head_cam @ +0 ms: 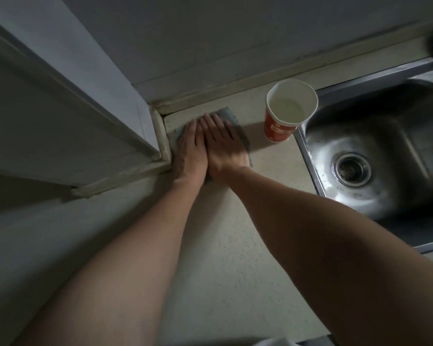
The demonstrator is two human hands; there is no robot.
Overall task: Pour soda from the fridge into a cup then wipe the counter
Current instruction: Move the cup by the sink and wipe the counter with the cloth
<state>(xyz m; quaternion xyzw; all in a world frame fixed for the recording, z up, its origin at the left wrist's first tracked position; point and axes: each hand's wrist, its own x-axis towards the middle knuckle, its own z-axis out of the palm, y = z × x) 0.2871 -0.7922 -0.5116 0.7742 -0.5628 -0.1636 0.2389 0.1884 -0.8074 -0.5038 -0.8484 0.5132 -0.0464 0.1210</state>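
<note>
A grey-blue cloth [226, 115] lies flat on the pale speckled counter [235, 245], in the far corner where the wall meets a boxed column. My left hand [190, 151] and my right hand [223, 143] lie side by side on it, fingers straight, pressing it down. Most of the cloth is hidden under them. A red paper cup [285, 116] with a white inside stands upright to the right of the cloth, holding pale liquid. It is apart from both hands.
A steel sink [375, 151] with a round drain [351, 169] sits right of the cup, its rim close to the cup's base. A white boxed column [68, 126] juts out on the left. The wall [235, 46] closes the back.
</note>
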